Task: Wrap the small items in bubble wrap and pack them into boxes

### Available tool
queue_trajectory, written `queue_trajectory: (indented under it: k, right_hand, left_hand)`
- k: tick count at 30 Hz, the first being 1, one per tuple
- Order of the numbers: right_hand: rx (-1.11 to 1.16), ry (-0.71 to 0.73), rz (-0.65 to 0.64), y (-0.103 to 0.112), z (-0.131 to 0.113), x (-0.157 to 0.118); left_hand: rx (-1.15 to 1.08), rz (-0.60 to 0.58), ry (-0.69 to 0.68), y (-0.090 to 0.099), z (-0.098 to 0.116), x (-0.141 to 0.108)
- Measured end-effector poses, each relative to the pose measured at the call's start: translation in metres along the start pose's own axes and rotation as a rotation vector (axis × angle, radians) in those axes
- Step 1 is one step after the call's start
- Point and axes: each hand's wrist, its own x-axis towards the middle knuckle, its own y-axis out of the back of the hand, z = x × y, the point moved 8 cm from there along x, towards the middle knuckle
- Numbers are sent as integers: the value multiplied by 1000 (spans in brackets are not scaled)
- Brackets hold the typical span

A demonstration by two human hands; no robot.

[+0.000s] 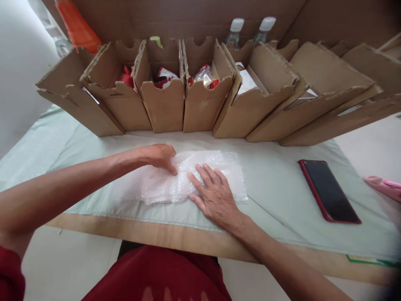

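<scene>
A layered sheet of bubble wrap (191, 188) lies on the cloth in front of me; its left part is blurred. My left hand (161, 156) reaches in from the left, its thumb and bent fingers closed on the upper part of the wrap; some fingertips are hidden. Flat on the right half of the sheet rests my right hand (216, 194), fingers spread and pressing down, holding nothing.
Behind the wrap stands a row of open cardboard bins (166, 104), some with red packets (127, 76) or shiny wrappers (205, 77). Two white-capped bottles (237, 25) and an orange object (77, 25) rise behind. A red-cased phone (330, 190) lies right, near a pink item (384, 186).
</scene>
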Motion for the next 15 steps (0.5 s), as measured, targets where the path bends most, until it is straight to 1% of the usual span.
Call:
queue_trajectory:
  k: [2,3,5,7,8,9,10,11,12,13,15]
  right_hand:
    - [49,27,59,9,0,-2]
    - [81,41,118,18,1,-4]
    - [136,46,290,45,5,-12]
    - [154,12,454,74,10,-21]
    - [145,-8,510,87,13,-25]
    - [133,-28,549,96,15,-28]
    - [117,-46,568,103,16,-29]
    - [101,-58,577,106,18,-28]
    - [91,-71,572,105,19,-25]
    - [86,-87,552,101,20,-21]
    - [83,-105,502,87,21,-7]
  left_hand:
    - [10,36,-25,0,13,-5]
    - [21,75,-36,0,18,-11]
    - [27,166,-58,-1,26,-30]
    - [-30,243,-65,-3,21,-59]
    - [-89,281,-65,-3,13,-77]
    - [-172,322,-61,-3,0,-97]
    - [-278,379,-44,-2,-18,-119]
    - [-400,453,-7,0,-41,-143]
    - [-530,547,53,2,-69,-169]
    - [-654,664,142,2,-102,-197]
    - [-818,910,347,0,-172,-252]
